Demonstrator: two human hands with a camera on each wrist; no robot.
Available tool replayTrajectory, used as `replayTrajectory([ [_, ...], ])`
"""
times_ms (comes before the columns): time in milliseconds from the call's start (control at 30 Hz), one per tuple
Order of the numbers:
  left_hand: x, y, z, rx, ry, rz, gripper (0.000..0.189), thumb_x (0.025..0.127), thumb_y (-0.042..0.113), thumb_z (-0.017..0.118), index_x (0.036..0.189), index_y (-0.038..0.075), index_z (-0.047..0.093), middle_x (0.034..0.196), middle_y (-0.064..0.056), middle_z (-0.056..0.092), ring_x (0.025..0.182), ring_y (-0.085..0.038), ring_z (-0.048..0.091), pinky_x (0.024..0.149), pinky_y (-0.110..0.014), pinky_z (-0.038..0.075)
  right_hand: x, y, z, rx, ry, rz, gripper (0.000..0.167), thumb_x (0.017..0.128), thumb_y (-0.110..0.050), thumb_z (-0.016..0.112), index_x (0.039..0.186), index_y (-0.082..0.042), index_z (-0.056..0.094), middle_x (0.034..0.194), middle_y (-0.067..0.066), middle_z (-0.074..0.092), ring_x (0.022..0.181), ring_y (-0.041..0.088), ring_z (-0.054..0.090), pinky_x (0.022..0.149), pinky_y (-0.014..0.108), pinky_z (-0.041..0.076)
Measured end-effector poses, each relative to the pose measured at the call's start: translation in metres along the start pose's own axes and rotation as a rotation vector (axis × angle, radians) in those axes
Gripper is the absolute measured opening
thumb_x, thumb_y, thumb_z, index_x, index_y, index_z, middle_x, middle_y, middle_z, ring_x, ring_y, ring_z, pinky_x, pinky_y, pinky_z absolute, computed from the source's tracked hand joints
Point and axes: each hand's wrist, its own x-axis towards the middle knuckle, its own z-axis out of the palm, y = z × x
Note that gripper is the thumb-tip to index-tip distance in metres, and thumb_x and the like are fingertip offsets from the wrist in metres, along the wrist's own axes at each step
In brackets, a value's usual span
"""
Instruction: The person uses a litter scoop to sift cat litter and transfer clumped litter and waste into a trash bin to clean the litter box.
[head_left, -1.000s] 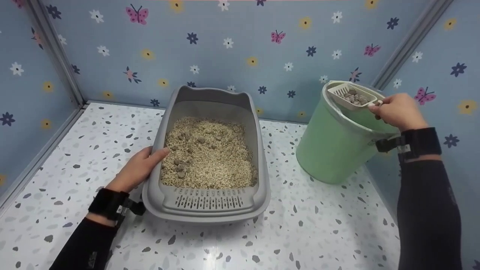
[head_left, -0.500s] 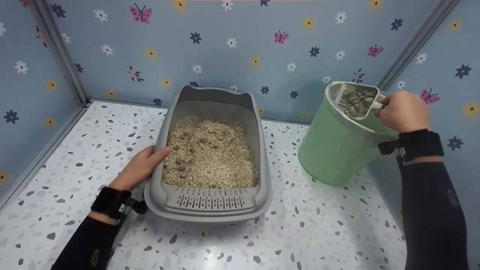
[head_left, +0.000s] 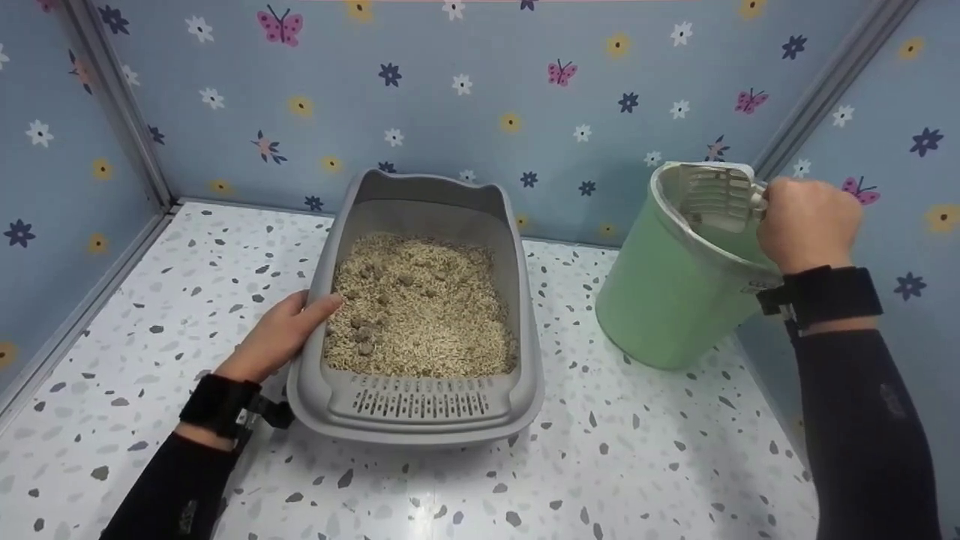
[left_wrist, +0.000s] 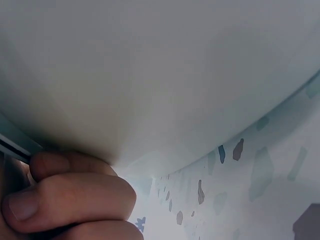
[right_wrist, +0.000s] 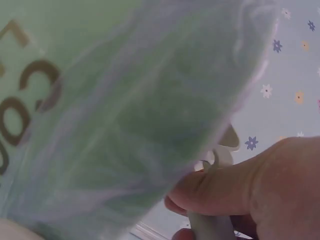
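Observation:
My left hand (head_left: pixel 279 334) holds the left rim of a grey litter box (head_left: pixel 435 433), thumb on top; in the left wrist view its curled fingers (left_wrist: pixel 82 197) show under the rim. Tan litter (head_left: pixel 442 322) with several dark clumps (head_left: pixel 364 330) fills the box floor. At the upper right, my right hand (head_left: pixel 814 225) grips the handle of a pale litter scoop (head_left: pixel 720 199). The scoop is tipped steeply over the mouth of a green bin (head_left: pixel 656 300), its slotted underside facing me. No clumps show on it. The bin's bottom inside is hidden.
A thin translucent bag (right_wrist: pixel 150 110) lines the bin and hangs over its rim, close to the right hand. Flowered panels (head_left: pixel 450 97) stand behind and at both sides. A speckled white surface (head_left: pixel 570 480) lies under box and bin.
The right hand has rolled the scoop from level to steeply tipped over the bin. Clumps seen in it earlier are out of sight. The left hand stays on the box rim.

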Motion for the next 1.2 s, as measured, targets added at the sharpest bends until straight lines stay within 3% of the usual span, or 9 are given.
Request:
replayTrajectory([
  [167, 0.000, -0.001, 0.000, 0.002, -0.005, -0.010, 0.102, 0.110, 0.073, 0.051, 0.173, -0.004, 0.027, 0.141, -0.028, 0.061, 0.119, -0.037, 0.069, 0.096, -0.038, 0.061, -0.004, -0.002, 0.009, -0.080, 0.148, -0.093, 0.013, 0.087, 0.016, 0.061, 0.096, 0.010, 0.069, 0.085, 0.030, 0.069, 0.075, 0.049, 0.062, 0.066, 0.064, 0.050],
  [300, -0.002, -0.001, 0.000, 0.002, -0.006, -0.010, 0.101, 0.110, 0.072, 0.051, 0.173, -0.003, 0.026, 0.144, -0.028, 0.060, 0.123, -0.038, 0.067, 0.101, -0.043, 0.060, -0.007, -0.002, 0.013, -0.103, 0.208, -0.141, 0.008, 0.094, 0.012, 0.061, 0.096, 0.009, 0.068, 0.089, 0.033, 0.069, 0.081, 0.051, 0.064, 0.073, 0.068, 0.052],
  [533, -0.005, 0.002, 0.000, 0.002, -0.001, 0.012, 0.101, 0.110, 0.072, 0.052, 0.173, -0.003, 0.028, 0.146, -0.029, 0.059, 0.124, -0.039, 0.067, 0.104, -0.044, 0.057, -0.009, -0.003, 0.002, -0.091, 0.120, -0.071, 0.010, 0.090, 0.012, 0.060, 0.099, 0.013, 0.063, 0.099, 0.037, 0.069, 0.090, 0.056, 0.065, 0.076, 0.069, 0.053],
  [600, -0.005, 0.003, 0.000, 0.012, 0.004, 0.017, 0.100, 0.110, 0.073, 0.052, 0.172, -0.003, 0.029, 0.144, -0.028, 0.059, 0.123, -0.038, 0.067, 0.102, -0.041, 0.057, -0.011, -0.006, -0.003, -0.076, 0.150, -0.050, 0.004, 0.094, 0.009, 0.059, 0.096, 0.013, 0.060, 0.100, 0.038, 0.068, 0.089, 0.056, 0.064, 0.076, 0.069, 0.053],
  [667, -0.005, 0.003, 0.000, 0.014, 0.007, 0.021, 0.099, 0.110, 0.072, 0.052, 0.171, -0.003, 0.031, 0.139, -0.027, 0.060, 0.120, -0.037, 0.067, 0.099, -0.040, 0.058, -0.015, -0.012, -0.009, -0.058, 0.214, -0.044, 0.013, 0.101, 0.003, 0.060, 0.091, 0.010, 0.057, 0.097, 0.036, 0.067, 0.086, 0.055, 0.063, 0.072, 0.067, 0.052],
  [800, -0.005, 0.004, -0.001, 0.024, 0.008, 0.022, 0.100, 0.111, 0.071, 0.051, 0.172, -0.004, 0.029, 0.139, -0.028, 0.062, 0.120, -0.037, 0.068, 0.102, -0.043, 0.058, -0.024, -0.039, -0.021, 0.021, 0.381, -0.098, 0.022, 0.107, -0.005, 0.063, 0.091, 0.010, 0.061, 0.090, 0.033, 0.067, 0.079, 0.052, 0.061, 0.066, 0.065, 0.049],
  [900, -0.005, 0.004, -0.001, 0.021, 0.006, 0.018, 0.100, 0.111, 0.071, 0.051, 0.173, -0.004, 0.026, 0.144, -0.030, 0.061, 0.124, -0.040, 0.067, 0.107, -0.051, 0.057, -0.029, -0.068, -0.029, 0.083, 0.453, -0.176, 0.011, 0.102, 0.002, 0.066, 0.097, 0.011, 0.070, 0.086, 0.030, 0.069, 0.074, 0.049, 0.062, 0.063, 0.064, 0.050],
  [1067, -0.005, 0.004, 0.000, 0.009, 0.005, 0.011, 0.104, 0.110, 0.074, 0.051, 0.174, -0.004, 0.024, 0.151, -0.032, 0.057, 0.131, -0.044, 0.064, 0.114, -0.059, 0.053, -0.036, -0.120, -0.033, 0.193, 0.436, -0.318, 0.009, 0.100, 0.000, 0.075, 0.106, 0.005, 0.080, 0.083, 0.023, 0.073, 0.066, 0.041, 0.063, 0.054, 0.055, 0.051],
  [1200, -0.005, 0.003, 0.001, 0.001, 0.003, 0.003, 0.110, 0.107, 0.078, 0.052, 0.174, -0.004, 0.023, 0.153, -0.033, 0.056, 0.133, -0.045, 0.063, 0.115, -0.060, 0.051, -0.037, -0.159, -0.023, 0.233, 0.405, -0.434, 0.008, 0.098, -0.001, 0.079, 0.104, 0.003, 0.081, 0.084, 0.019, 0.076, 0.063, 0.036, 0.063, 0.051, 0.047, 0.050],
])
